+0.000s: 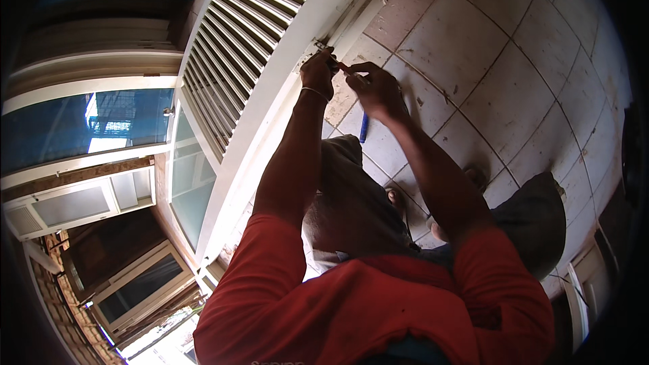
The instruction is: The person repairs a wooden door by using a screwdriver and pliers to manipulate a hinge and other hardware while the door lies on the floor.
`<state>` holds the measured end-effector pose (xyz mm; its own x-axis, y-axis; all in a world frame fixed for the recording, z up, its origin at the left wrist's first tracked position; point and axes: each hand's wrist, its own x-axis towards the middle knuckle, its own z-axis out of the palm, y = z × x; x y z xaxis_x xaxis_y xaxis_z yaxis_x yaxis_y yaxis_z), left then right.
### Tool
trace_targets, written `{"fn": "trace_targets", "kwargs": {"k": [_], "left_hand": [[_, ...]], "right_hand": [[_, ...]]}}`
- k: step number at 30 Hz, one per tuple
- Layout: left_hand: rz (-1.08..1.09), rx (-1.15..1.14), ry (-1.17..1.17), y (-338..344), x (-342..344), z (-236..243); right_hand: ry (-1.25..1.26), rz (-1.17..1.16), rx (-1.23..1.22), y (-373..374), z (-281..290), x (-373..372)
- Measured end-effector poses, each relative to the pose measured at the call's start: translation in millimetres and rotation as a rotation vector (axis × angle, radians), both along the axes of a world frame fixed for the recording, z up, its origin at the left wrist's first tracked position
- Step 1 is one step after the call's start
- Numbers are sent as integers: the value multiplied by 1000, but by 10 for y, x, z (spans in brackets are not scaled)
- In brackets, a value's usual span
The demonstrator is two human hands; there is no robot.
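Right now both of your hands meet at the lower edge of a white louvred door point(270, 61), close to its corner above the tiled floor point(487, 61). Your left hand point(319, 73) is curled shut around a small tool point(323, 47) pressed against the door frame; only a dark metal tip shows past the knuckles, so what kind of tool it is cannot be made out. A thin bracelet point(313, 91) sits on that wrist. Your right hand point(375, 88) is just beside the left, fingers point(358, 71) pinched closed on a slim reddish piece point(345, 67) that points toward the left hand and the door edge. The two hands nearly touch.

Below the right hand a short blue stick-like object point(364, 127) lies on the pale tiles, near the door but apart from both hands. Your forearms run up from red sleeves point(270, 277), and your knees in dark grey trousers point(358, 196) fold underneath, with a foot point(397, 197) showing between them.

To your left, glazed white window frames point(88, 128) stand stacked against one another, their glass reflecting blue.
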<state>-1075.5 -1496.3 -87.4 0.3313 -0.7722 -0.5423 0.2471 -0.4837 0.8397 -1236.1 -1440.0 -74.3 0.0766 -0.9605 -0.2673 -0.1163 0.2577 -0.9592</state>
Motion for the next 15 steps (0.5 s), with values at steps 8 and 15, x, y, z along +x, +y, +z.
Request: {"fn": "trace_targets", "kwargs": {"k": [8,15], "left_hand": [[8,-28,102,-52,-26,-41],[68,-28,41,-33,-40,-15]], "right_hand": [[375,-30,-559,16,-106,14],[-910,-66,670,-46,83,-161]]}}
